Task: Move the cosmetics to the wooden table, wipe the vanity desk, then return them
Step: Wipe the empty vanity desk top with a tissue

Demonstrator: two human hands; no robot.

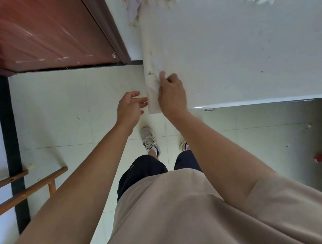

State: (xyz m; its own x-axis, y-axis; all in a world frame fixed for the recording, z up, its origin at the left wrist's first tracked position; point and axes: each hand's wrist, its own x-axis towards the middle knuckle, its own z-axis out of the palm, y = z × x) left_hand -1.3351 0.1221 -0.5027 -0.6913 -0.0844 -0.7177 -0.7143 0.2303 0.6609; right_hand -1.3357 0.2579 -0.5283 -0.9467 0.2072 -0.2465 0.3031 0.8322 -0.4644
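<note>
Beige shirt nearest, dark shorts past it. Wood rails well left of the left arm. Small red item on the tiled floor, well right of the right arm. Sneakers on the floor just short of both hands. Left hand is loose, fingers spread and holding nothing, tips at the left edge of the white desk; contact unclear. Right hand is just right of it, on the desk's near-left corner, with thumb and curled fingers pinching a white tissue against the top. Tissue outline faint on white. Dark smudge just left of the right thumb. Brown door beyond the left hand. Pale fabric far beyond both hands.
</note>
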